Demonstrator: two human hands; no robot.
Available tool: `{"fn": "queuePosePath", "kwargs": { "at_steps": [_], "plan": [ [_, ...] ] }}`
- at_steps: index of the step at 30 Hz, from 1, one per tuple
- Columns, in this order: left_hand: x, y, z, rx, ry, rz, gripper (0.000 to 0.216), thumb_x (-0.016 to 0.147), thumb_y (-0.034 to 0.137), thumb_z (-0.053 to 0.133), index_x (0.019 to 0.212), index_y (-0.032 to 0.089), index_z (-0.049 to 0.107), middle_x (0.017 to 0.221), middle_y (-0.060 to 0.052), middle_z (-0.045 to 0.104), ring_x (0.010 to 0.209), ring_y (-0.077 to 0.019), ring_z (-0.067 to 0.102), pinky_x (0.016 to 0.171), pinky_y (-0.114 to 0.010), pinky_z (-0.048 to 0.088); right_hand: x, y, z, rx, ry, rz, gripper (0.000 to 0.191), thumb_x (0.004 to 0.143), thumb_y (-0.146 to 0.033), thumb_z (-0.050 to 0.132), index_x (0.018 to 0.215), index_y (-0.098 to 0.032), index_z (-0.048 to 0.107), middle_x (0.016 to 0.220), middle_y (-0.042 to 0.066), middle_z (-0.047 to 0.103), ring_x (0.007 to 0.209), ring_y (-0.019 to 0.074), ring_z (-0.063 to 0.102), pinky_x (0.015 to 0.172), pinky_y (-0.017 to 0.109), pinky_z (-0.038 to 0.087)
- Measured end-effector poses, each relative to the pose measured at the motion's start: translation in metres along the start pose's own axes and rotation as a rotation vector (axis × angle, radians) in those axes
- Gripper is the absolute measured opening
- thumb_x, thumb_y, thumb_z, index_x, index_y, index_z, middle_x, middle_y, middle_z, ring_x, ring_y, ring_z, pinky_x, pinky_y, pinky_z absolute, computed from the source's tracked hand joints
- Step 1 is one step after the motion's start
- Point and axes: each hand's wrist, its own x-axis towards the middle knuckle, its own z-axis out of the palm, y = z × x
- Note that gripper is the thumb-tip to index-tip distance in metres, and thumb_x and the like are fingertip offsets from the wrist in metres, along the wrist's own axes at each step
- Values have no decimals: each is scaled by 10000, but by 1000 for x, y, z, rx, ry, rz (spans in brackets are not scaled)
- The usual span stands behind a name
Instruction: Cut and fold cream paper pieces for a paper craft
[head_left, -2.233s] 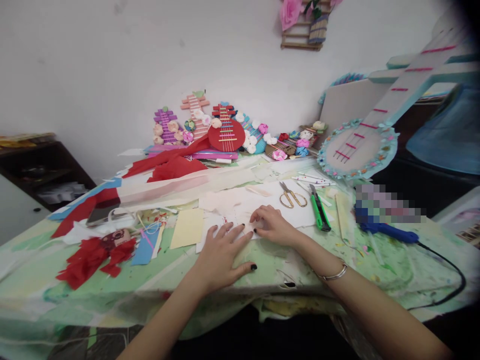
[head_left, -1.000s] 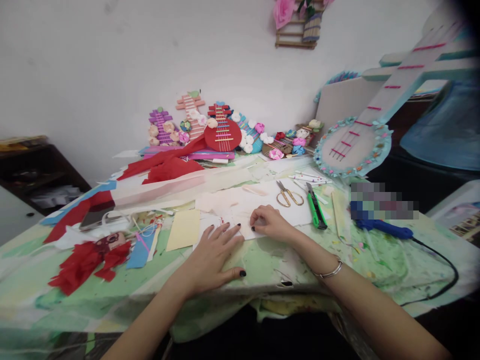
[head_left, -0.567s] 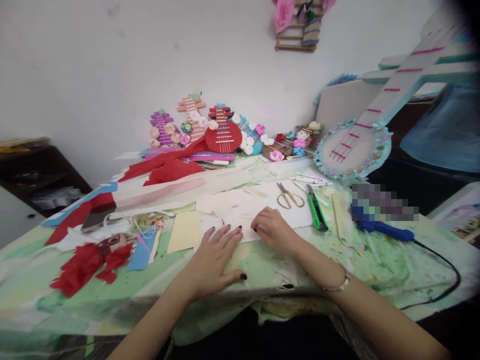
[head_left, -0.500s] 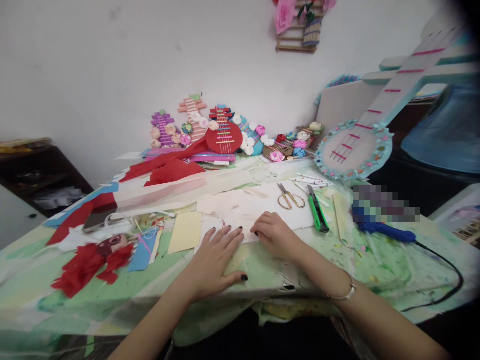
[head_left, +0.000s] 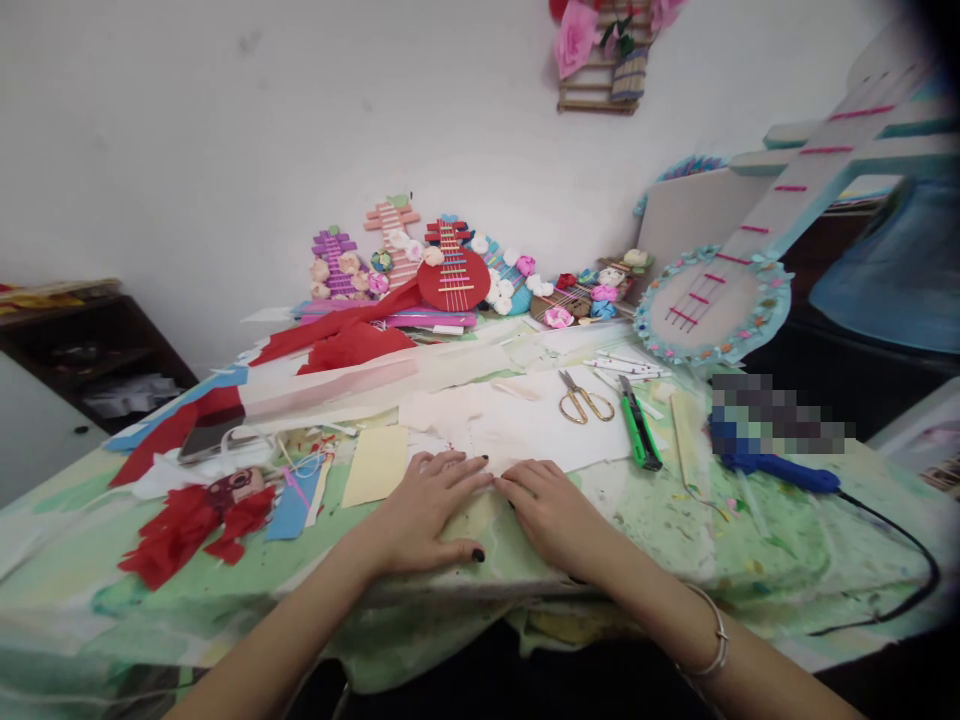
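My left hand [head_left: 431, 512] lies flat on the near edge of a white paper sheet [head_left: 555, 430], fingers stretched and thumb apart. Close beside it, my right hand [head_left: 555, 515] has its fingers bent together and pointing down at the paper's near edge. Its thumb is mostly hidden, and so is anything under its fingertips. Pale, thin paper pieces [head_left: 442, 410] lie on the sheet beyond the hands. Gold-handled scissors [head_left: 586, 400] rest on the sheet's right part, with a green utility knife [head_left: 640, 430] just right of them.
A yellow card [head_left: 375, 465] and a red cloth bundle [head_left: 176, 535] lie at left. On the right are a blue glue gun [head_left: 784, 468] with a black cord and a large pale lute model [head_left: 712, 300]. Small decorated lutes [head_left: 454, 275] line the wall behind red fabric [head_left: 356, 350].
My right hand has shifted slightly down and nearer to me, its fingers now close to the left fingertips. My left hand stays on the paper. The view has tilted a little.
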Motion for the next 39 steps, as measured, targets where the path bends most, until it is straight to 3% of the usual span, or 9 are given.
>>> {"fn": "queuePosePath", "kwargs": {
  "at_steps": [9,17,25,29,33,39],
  "plan": [
    [2,-8,-2,20,22,28,665,755,593,508,1340,319,352,1409,-60,365,1199,-337,360,962,-502,251,0,-1,-1,-60,-28,14,264,855,-111,466,1109,-119,538,1002,118,561,963,233,437,816,382,353],
    [10,-32,-23,194,-100,161,623,811,594,419,1361,320,316,1408,-66,368,1197,-337,362,956,-494,246,1,0,-2,-52,-44,16,243,863,-111,451,1084,-136,549,1007,115,559,973,229,427,829,386,334],
    [11,-50,-27,293,-73,99,541,834,517,443,1325,300,378,1412,-78,358,1221,-342,352,944,-505,272,-1,0,-2,-50,-38,16,238,851,-97,452,1066,-136,548,1041,117,563,988,229,436,843,393,333],
    [13,-38,-16,226,53,58,446,862,419,443,1250,198,460,1352,-120,432,1225,-280,381,959,-440,300,-2,7,-8,-18,-50,-1,227,821,-71,465,1016,-134,561,1025,108,590,1007,214,467,871,379,333],
    [21,-14,-6,168,116,136,371,887,311,415,1234,189,461,1287,-97,503,1258,-260,347,1009,-461,234,0,31,-19,-14,-62,-14,241,822,-68,437,1012,-128,572,1031,110,619,1039,200,496,908,372,320],
    [36,9,3,170,255,67,177,852,243,469,936,151,594,953,-111,625,1023,-263,505,885,-442,340,6,53,-28,8,-31,0,198,774,-179,569,964,-157,620,1044,99,636,1052,235,471,866,386,318]
  ]
}}
